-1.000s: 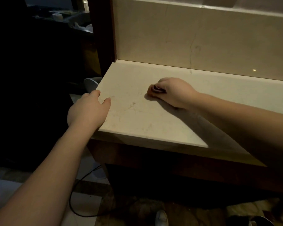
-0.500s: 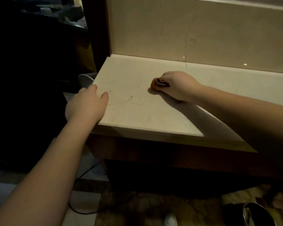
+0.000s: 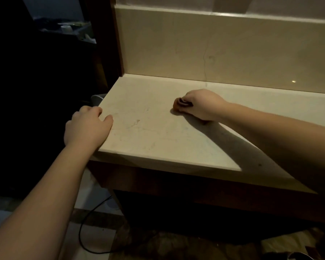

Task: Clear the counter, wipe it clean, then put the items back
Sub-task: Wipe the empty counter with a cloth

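Brown cloth (image 3: 180, 105) bunched on the table (image 3: 158, 132), mid-depth, well short of the left edge; barely shifted across the last second, so wiping stroke reads as slow or paused rather than sweeping. Right hand (image 3: 202, 106) clenched around the cloth, pressing it down; left hand (image 3: 87, 126) grasping nothing, fingers loosely curled over the table's left edge as a brace, same as before. No items on the visible surface, so likely mid-wipe, put-back not yet begun.
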### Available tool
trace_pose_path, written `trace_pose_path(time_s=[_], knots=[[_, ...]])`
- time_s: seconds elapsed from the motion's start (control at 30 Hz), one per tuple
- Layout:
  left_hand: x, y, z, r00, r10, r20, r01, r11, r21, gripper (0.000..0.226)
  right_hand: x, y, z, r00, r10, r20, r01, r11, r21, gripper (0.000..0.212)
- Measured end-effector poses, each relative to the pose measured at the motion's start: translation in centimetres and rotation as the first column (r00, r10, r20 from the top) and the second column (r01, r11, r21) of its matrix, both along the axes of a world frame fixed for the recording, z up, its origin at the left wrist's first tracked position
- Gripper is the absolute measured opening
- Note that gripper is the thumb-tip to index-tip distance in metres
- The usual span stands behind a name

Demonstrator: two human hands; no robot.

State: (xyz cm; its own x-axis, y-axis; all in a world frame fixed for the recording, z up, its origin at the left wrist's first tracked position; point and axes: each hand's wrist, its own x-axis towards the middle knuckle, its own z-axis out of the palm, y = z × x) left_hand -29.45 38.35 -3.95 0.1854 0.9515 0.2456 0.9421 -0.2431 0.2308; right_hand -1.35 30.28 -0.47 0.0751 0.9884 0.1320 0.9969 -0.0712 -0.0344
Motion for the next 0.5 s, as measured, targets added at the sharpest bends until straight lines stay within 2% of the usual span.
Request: trace_pose_path(time_s=[0.1,0.17,0.23,0.3,0.37,0.43,0.5], knots=[[0.0,-0.4,0.2,1.000,-0.010,0.001,0.010,0.999,0.037,0.049,0.1,0.0,0.1,1.000,0.029,0.000,-0.029,0.999,-0.015,0.043],[0.4,-1.0,0.6,0.999,-0.011,0.049,0.009,0.999,0.038,0.046,-1.1,-2.4,-0.2,0.981,0.193,-0.017,-0.193,0.981,0.023,0.049],[1.2,-1.7,0.8,0.996,-0.053,0.066,0.050,0.997,0.053,0.043,-1.9,-5.9,-0.1,0.919,0.388,-0.067,-0.388,0.922,0.020,0.053],[2.7,-2.6,0.9,0.987,-0.148,0.058,0.144,0.987,0.065,0.040,-1.9,-7.9,-0.2,0.865,0.490,-0.106,-0.495,0.869,-0.023,0.043],[4.6,-3.6,1.1,0.967,-0.243,0.081,0.240,0.970,0.044,0.037,-0.8,-7.3,-0.1,0.893,0.445,-0.067,-0.448,0.894,-0.035,0.037],[6.6,-4.6,1.5,0.948,-0.308,0.084,0.307,0.951,0.015,0.037,1.8,-4.2,0.3,0.969,0.248,0.021,-0.248,0.968,-0.028,0.042],[8.4,-5.5,1.6,0.933,-0.353,0.066,0.354,0.935,-0.012,0.038,4.0,-1.5,0.9,0.993,0.072,0.092,-0.067,0.996,-0.051,0.049]])
